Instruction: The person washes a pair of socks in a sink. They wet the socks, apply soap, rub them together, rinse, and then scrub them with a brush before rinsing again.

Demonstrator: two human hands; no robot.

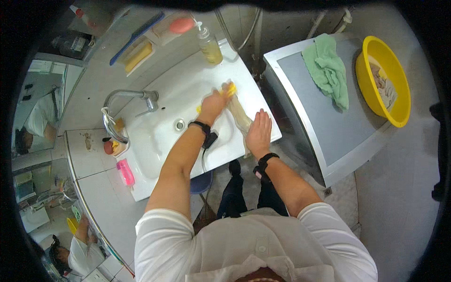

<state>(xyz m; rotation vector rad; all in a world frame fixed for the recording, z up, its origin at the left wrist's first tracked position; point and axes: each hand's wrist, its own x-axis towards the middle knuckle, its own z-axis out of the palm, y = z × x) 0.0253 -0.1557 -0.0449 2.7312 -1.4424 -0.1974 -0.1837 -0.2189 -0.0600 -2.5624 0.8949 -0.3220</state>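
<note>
A narrow beige cloth (238, 112), perhaps a sock, lies stretched over the right-hand part of a white washbasin (169, 79). My left hand (214, 104) grips a yellow object (230, 90), possibly a brush, against the cloth's far end. Motion blur and my fingers hide most of that object. My right hand (259, 132) holds the cloth's near part down against the basin rim, palm down with the fingers straight and together. Below that hand, the cloth's end hangs at the front edge.
A chrome faucet (130, 95) arches at the basin's left. A pump bottle (210, 47) stands on the far rim, and a pink brush (125, 172) lies at the left corner. To the right, a grey-topped appliance (296, 105) bears a green towel (327, 70) and a yellow basin (401, 88) containing cloth.
</note>
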